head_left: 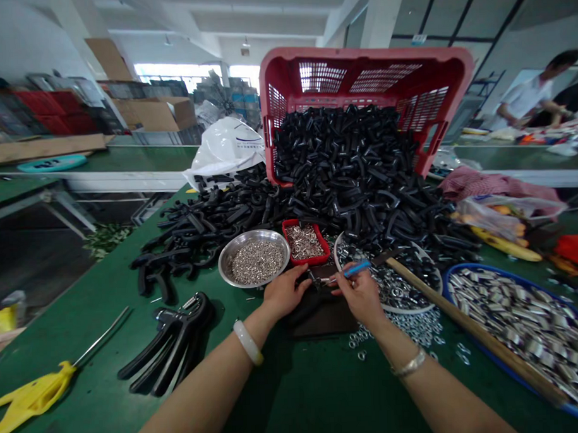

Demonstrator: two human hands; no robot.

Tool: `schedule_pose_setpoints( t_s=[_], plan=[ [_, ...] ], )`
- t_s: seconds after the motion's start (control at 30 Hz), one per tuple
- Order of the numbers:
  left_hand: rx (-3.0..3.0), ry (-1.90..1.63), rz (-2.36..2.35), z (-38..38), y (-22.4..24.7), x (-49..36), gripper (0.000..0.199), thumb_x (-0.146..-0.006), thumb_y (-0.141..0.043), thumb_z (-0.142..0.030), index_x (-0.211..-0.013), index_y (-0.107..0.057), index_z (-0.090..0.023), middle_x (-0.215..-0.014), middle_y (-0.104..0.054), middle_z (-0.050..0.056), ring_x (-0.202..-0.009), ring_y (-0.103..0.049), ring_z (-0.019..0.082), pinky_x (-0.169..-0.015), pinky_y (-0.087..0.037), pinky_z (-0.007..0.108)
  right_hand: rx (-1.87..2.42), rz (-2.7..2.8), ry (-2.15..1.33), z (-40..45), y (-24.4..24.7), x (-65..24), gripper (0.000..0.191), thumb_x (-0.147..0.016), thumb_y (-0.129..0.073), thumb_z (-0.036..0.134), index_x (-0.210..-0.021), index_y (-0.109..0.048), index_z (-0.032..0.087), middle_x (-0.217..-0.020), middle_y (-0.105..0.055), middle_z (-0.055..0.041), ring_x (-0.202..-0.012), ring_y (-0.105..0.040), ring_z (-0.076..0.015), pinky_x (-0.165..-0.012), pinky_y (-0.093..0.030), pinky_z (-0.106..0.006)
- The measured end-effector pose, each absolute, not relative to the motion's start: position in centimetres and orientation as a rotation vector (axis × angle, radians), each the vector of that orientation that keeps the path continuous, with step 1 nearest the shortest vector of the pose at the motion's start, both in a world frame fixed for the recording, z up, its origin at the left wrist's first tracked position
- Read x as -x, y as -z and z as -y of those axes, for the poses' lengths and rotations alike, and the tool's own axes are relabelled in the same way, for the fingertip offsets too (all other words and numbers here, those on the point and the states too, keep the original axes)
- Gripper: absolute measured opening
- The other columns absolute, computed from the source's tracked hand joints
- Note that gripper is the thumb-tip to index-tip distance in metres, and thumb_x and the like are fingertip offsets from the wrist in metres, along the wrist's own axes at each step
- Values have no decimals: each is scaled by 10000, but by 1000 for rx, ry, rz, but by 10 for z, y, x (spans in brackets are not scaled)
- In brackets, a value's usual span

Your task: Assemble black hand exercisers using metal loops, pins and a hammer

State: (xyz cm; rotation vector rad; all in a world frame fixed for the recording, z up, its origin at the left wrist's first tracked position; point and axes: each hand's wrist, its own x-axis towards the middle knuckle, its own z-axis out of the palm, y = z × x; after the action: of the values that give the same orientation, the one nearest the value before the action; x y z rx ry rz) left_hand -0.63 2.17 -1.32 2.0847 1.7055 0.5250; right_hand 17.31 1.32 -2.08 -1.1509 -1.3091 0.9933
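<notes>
Bench work fills the lower middle of the frame, where both forearms reach in from the bottom edge. The left hand [285, 292] is curled closed around a small dark part [319, 278] with a bright metal bit at its end, and that part sits just above a black pad [321, 316] on the green table [90, 381]. The right hand [361, 296] is closed on a blue-handled tool [357, 268], which points toward the part (any contact between them is too small to make out). A pale bangle [248, 342] circles the left wrist. Just above the hands lie a steel bowl [254, 259] of silver pins and a red tray [304, 239] of metal bits, and to the right sits a round plate [391, 289] of washers, with loose washers [392, 333] spilled below it. A wooden handle [473, 330] slants toward a blue tray [521, 335] of metal sleeves at lower right. Black plastic grips [353, 164] pour from a tipped red crate [367, 81] at top center, while a bundle of black grips [170, 347] lies at lower left beside a yellow-handled tool [34, 396]. A co-worker [526, 94] stands at a far table at upper right.
</notes>
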Motion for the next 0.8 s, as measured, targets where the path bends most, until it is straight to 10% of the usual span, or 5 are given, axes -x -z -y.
schedule_pose_setpoints(
  t_s=[0.4,0.8],
  plan=[
    [-2105,-541,-1694,-21,14,6,429,-814,-418,-446,-1218,-443,-305,-1248,-500,-35,-1058,-515,171,-890,-403,283,1376,2171,-231,-17,-8,-149,187,-775,-394,209,-917,-489,134,-747,-617,-98,-689,-615,-214,-647,-469,-324],
    [-2198,-495,-1774,-16,7,-1,427,-824,-416,-427,-1232,-425,-299,-1247,-502,-16,-1052,-515,195,-887,-401,329,1075,1758,-587,-50,-45,-152,248,-800,-453,344,-994,-431,191,-800,-626,-33,-664,-626,-147,-616,-498,-271]
  ],
)
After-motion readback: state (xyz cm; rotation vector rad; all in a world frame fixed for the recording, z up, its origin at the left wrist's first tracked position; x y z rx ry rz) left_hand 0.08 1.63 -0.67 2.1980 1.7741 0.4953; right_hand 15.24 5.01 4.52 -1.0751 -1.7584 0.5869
